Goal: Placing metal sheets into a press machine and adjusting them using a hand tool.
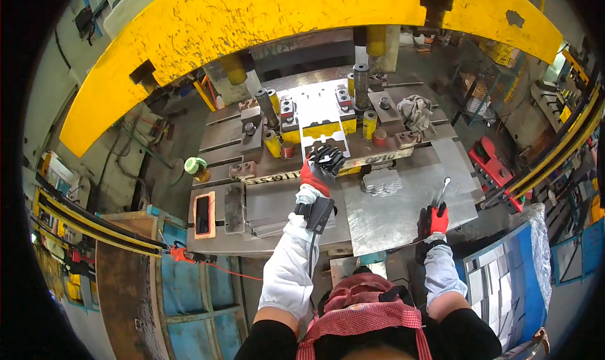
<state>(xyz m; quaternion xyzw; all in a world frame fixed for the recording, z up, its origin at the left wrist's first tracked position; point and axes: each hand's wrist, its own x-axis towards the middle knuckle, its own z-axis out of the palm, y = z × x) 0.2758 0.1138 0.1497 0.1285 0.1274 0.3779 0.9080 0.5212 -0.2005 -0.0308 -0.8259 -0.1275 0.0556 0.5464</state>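
My left hand [322,166], in a black and red glove, is at the near end of a pale sheet metal blank [321,111], its fingers bent and closed on the edge. The blank lies lengthwise on the press die [290,135], between yellow and dark upright posts. My right hand [436,221], gloved alike, is low over the right side of the metal-topped table. It is closed round a slim silver tool with a rounded end [444,190], which points away from me; its grip is hidden in the fist. White sleeves cover both forearms.
A yellow press beam [302,19] spans the far side overhead. Stacked flat sheets [271,205] lie left of my left arm, small cut pieces [382,182] on the right plate [391,218]. A grey rag [414,112], a red tray [495,171] and a green-capped bottle [194,166] stand around.
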